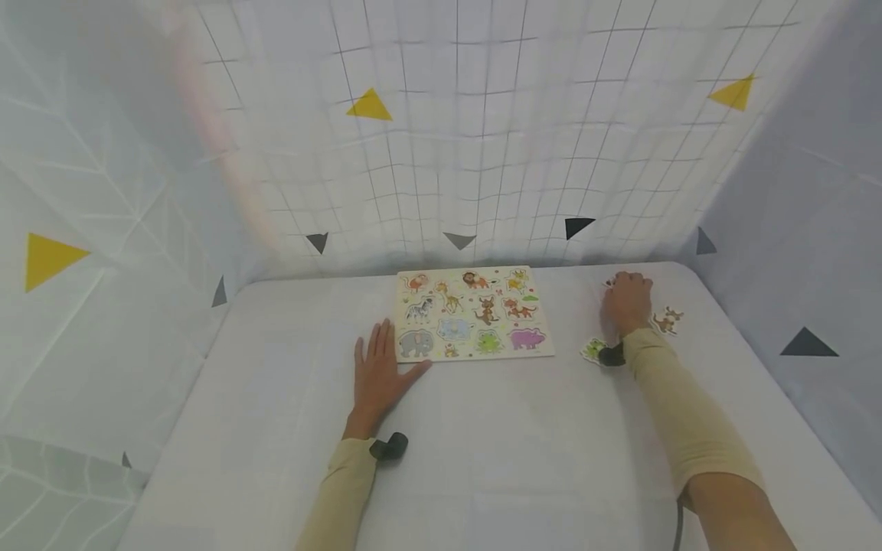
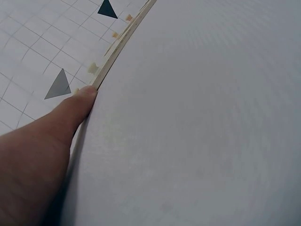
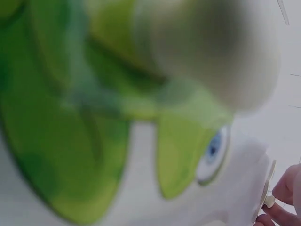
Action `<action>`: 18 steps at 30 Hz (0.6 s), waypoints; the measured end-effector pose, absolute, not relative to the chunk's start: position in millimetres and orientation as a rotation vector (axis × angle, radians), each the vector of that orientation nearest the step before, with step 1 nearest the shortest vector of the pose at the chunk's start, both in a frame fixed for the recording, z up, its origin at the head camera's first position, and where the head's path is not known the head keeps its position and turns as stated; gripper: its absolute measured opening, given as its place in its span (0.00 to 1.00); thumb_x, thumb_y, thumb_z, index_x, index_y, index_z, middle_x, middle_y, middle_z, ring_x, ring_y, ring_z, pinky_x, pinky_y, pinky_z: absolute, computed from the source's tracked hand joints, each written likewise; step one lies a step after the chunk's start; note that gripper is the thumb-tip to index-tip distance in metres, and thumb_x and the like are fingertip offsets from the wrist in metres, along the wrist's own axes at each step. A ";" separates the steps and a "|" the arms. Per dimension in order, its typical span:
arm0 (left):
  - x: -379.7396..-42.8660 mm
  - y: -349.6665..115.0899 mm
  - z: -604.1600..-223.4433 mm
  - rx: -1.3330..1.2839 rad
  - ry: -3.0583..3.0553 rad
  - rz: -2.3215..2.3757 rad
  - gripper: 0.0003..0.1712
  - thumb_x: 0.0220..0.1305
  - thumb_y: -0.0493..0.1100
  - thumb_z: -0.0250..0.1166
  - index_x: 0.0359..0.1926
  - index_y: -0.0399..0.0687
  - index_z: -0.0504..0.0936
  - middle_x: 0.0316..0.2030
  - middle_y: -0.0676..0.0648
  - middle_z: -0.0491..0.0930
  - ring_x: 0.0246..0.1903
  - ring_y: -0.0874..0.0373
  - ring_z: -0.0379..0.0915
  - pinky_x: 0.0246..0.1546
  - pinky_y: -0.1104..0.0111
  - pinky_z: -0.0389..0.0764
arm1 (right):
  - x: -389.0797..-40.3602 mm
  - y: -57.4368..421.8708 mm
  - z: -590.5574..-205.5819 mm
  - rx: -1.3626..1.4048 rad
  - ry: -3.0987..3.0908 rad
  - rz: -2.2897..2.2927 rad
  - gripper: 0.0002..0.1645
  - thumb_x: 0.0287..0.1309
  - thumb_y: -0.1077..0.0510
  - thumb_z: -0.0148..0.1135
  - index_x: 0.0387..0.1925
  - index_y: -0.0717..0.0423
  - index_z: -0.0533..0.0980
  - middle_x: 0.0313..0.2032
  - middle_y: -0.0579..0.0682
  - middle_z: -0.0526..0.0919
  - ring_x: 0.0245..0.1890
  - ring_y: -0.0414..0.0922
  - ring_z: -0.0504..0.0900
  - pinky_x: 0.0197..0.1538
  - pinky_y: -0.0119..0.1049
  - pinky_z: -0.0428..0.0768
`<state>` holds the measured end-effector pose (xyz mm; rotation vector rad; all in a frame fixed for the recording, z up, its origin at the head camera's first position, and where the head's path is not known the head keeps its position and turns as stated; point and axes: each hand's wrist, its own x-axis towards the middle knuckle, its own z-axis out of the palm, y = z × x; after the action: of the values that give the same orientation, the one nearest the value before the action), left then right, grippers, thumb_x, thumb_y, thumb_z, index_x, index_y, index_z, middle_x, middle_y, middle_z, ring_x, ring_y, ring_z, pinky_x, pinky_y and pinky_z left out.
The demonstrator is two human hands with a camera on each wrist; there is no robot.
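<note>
A wooden animal puzzle board (image 1: 496, 348) lies at the back of the table. My left hand (image 1: 377, 376) rests at its lower left corner, fingers straight along the left side and thumb at the front edge. In the left wrist view the thumb (image 2: 70, 110) touches the board's edge. To the right of the board, my right hand (image 1: 628, 300) pinches the small knob (image 3: 269, 201) of a puzzle piece (image 3: 266, 183), mostly hidden under the fingers. A green frog piece (image 1: 594, 350) lies by the right wrist, and a brown kangaroo piece (image 1: 667, 321) lies right of the hand.
A white cloth covers the table (image 1: 496, 444). Behind it hangs a gridded curtain (image 1: 455, 168) with triangles. The wrist camera (image 1: 611, 355) on the right arm overlaps the frog piece, whose green surface (image 3: 61, 155) fills much of the right wrist view.
</note>
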<state>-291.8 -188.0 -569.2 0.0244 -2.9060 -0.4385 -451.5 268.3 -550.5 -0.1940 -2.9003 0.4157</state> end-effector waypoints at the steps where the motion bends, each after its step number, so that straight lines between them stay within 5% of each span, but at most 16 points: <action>1: -291.5 -187.8 -568.9 0.026 -2.907 -0.441 0.60 0.45 0.79 0.49 0.70 0.50 0.43 0.71 0.51 0.44 0.72 0.54 0.37 0.72 0.51 0.38 | -452.4 269.9 -552.0 -0.190 -2.891 0.423 0.22 0.59 0.61 0.40 0.51 0.74 0.65 0.50 0.75 0.66 0.51 0.70 0.61 0.54 0.60 0.65; 8: -290.7 -187.6 -569.1 0.033 -2.913 -0.427 0.60 0.45 0.79 0.49 0.70 0.50 0.43 0.71 0.51 0.44 0.72 0.54 0.37 0.72 0.51 0.39 | -449.6 270.8 -549.0 -0.202 -2.827 0.493 0.19 0.61 0.62 0.37 0.42 0.75 0.69 0.42 0.74 0.68 0.44 0.69 0.65 0.42 0.60 0.71; 18: -290.5 -187.6 -569.2 0.027 -2.889 -0.439 0.60 0.44 0.80 0.49 0.70 0.49 0.45 0.71 0.50 0.46 0.71 0.54 0.39 0.72 0.52 0.39 | -445.7 272.4 -545.3 -0.230 -2.863 0.525 0.15 0.59 0.66 0.39 0.42 0.70 0.70 0.43 0.71 0.69 0.46 0.67 0.65 0.40 0.59 0.73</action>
<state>-290.5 -187.6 -569.2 0.0274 -2.8890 -0.4390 -445.7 272.4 -545.3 -0.2300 -2.8627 0.5250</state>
